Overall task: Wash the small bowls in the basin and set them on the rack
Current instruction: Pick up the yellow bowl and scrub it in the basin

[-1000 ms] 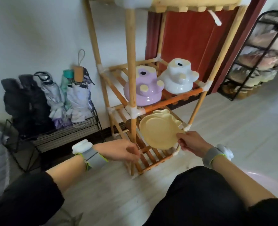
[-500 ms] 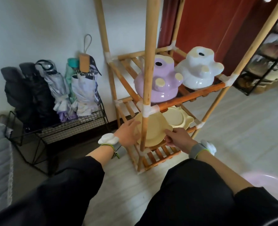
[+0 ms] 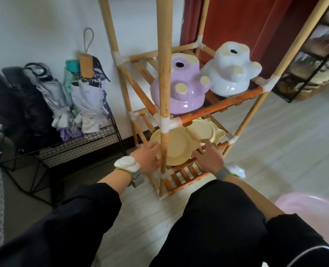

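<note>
A wooden rack (image 3: 221,105) stands in front of me. On its bottom shelf lie two pale yellow dishes, the front one (image 3: 179,147) partly overlapping the rear one (image 3: 208,130). My left hand (image 3: 147,158) touches the front dish's left edge with straight fingers, just left of the rack's front post. My right hand (image 3: 209,157) rests at its right edge, forefinger stretched toward the rear dish. A purple bowl (image 3: 184,91) and a white bowl (image 3: 231,74) sit upside down on the middle shelf. The pink basin (image 3: 314,211) is at the lower right.
A black wire stand (image 3: 78,145) with folded umbrellas (image 3: 86,101) is against the wall on the left. A black shoe rack (image 3: 314,60) stands at the right, with a red door (image 3: 256,26) behind the wooden rack. My knees in black trousers fill the foreground.
The yellow dish, held tilted in my right hand a second ago, now lies flat on the bottom shelf. Both hands have loosened on it, and the view has moved closer.
</note>
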The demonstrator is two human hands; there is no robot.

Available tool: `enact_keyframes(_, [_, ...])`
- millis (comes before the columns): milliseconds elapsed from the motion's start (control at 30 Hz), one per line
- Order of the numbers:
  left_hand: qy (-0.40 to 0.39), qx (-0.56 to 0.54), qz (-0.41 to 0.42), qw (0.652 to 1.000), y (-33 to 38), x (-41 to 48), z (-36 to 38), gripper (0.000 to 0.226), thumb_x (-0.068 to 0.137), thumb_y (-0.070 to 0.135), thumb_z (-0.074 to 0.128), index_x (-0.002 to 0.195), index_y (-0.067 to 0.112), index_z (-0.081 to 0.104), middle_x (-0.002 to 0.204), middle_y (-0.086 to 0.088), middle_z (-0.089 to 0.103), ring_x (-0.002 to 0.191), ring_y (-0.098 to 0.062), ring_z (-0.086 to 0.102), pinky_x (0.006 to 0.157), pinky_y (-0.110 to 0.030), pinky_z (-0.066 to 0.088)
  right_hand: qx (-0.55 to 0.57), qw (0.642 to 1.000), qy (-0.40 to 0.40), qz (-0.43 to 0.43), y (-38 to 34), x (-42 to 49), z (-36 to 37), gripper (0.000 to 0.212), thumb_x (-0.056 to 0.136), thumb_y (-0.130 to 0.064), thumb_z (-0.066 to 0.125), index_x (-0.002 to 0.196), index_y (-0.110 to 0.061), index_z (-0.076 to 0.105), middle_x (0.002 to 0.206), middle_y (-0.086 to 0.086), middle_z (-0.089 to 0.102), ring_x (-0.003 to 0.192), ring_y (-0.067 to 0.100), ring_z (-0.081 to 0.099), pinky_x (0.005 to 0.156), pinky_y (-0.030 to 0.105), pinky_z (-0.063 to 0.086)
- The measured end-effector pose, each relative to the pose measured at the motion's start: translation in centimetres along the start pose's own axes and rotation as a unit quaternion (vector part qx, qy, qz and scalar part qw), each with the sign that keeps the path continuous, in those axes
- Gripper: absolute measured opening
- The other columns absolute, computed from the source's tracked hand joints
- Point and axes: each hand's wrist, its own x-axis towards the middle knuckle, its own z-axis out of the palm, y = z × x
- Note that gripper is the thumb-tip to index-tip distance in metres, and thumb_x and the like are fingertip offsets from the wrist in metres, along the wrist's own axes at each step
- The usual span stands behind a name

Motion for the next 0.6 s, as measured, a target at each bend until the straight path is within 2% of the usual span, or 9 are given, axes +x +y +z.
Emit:
enact_keyframes(67, [-0.013, 0.013, 0.004, 1.0, 0.0, 0.0, 0.1, 0.087, 0.072, 0.07, 0.017, 0.141, 0.024, 0.043, 0.149, 0.003, 0.037, 0.138, -0.029, 0.037, 0.105, -0.048, 0.043, -0.039, 0.999, -0.012, -0.01, 0.2, -0.1, 0.1, 0.056, 0.094, -0.042, 0.056, 0.143, -0.017, 0.045, 0.133, 0.01, 0.053, 0.12, 0.03, 0.053, 0.092, 0.037, 0.046])
enact_keyframes(133, [-0.015, 0.013, -0.025, 0.999, 0.0, 0.0, 0.1, 0.084, 0.074, 0.068, 0.025, 0.143, 0.023, 0.039, 0.148, -0.002, 0.039, 0.136, -0.03, 0.039, 0.104, -0.048, 0.044, -0.09, 0.995, -0.034, -0.023, 0.5, -0.6, 0.3, 0.054, 0.097, -0.043, 0.05, 0.143, -0.016, 0.045, 0.137, 0.009, 0.051, 0.122, 0.031, 0.053, 0.096, 0.039, 0.047])
enact_keyframes(233, [-0.024, 0.011, -0.024, 0.999, -0.4, 0.4, 0.6, 0.097, 0.065, 0.075, 0.02, 0.148, 0.027, 0.027, 0.155, -0.002, 0.033, 0.144, -0.027, 0.029, 0.109, -0.051, 0.04, -0.127, 0.99, -0.035, -0.056, 0.9, -1.5, 0.2, 0.049, 0.101, -0.039, 0.045, 0.143, -0.015, 0.045, 0.141, 0.008, 0.05, 0.123, 0.03, 0.054, 0.099, 0.04, 0.047])
enact_keyframes(300, [-0.036, 0.013, -0.03, 0.999, 0.0, -0.1, 0.2, 0.086, 0.075, 0.069, 0.028, 0.15, 0.026, 0.024, 0.156, -0.002, 0.031, 0.145, -0.027, 0.028, 0.109, -0.051, 0.039, -0.154, 0.984, -0.042, -0.076, 1.3, -2.0, 0.1, 0.047, 0.1, -0.035, 0.047, 0.144, -0.019, 0.045, 0.144, 0.003, 0.049, 0.125, 0.027, 0.054, 0.1, 0.037, 0.047])
enact_keyframes(367, [-0.033, 0.014, -0.036, 0.999, 0.6, -0.9, -0.1, 0.067, 0.09, 0.048, 0.042, 0.15, 0.025, 0.026, 0.154, -0.001, 0.032, 0.141, -0.028, 0.034, 0.105, -0.049, 0.043, -0.194, 0.977, -0.03, -0.079, 1.5, -2.7, 0.1, 0.049, 0.098, -0.036, 0.049, 0.146, -0.027, 0.045, 0.15, -0.005, 0.044, 0.13, 0.022, 0.051, 0.102, 0.033, 0.045])
enact_keyframes(433, [-0.052, 0.057, -0.027, 0.997, 1.0, -1.6, -0.8, 0.057, 0.094, 0.034, 0.045, 0.149, 0.022, 0.032, 0.151, -0.001, 0.035, 0.136, -0.029, 0.04, 0.102, -0.045, 0.046, -0.207, 0.975, -0.011, -0.075, 1.4, -3.3, -0.1, 0.048, 0.097, -0.038, 0.052, 0.145, -0.035, 0.046, 0.152, -0.011, 0.042, 0.133, 0.019, 0.049, 0.103, 0.032, 0.045])
enact_keyframes(533, [-0.137, 0.11, -0.03, 0.984, 1.8, -2.4, -2.8, 0.044, 0.101, 0.032, 0.041, 0.139, 0.012, 0.05, 0.142, -0.008, 0.049, 0.128, -0.027, 0.048, 0.098, -0.032, 0.042, -0.208, 0.975, -0.021, -0.075, 1.4, -3.9, -1.3, 0.044, 0.097, -0.038, 0.051, 0.141, -0.039, 0.05, 0.151, -0.014, 0.043, 0.134, 0.018, 0.048, 0.104, 0.034, 0.045])
enact_keyframes(600, [-0.179, 0.128, -0.037, 0.975, 2.5, -3.1, -3.7, 0.042, 0.102, 0.033, 0.045, 0.135, 0.009, 0.055, 0.135, -0.007, 0.056, 0.123, -0.026, 0.054, 0.093, -0.028, 0.041, -0.208, 0.975, -0.015, -0.075, 1.6, -4.1, -2.6, 0.039, 0.098, -0.037, 0.047, 0.137, -0.036, 0.054, 0.149, -0.012, 0.047, 0.132, 0.017, 0.049, 0.105, 0.033, 0.045])
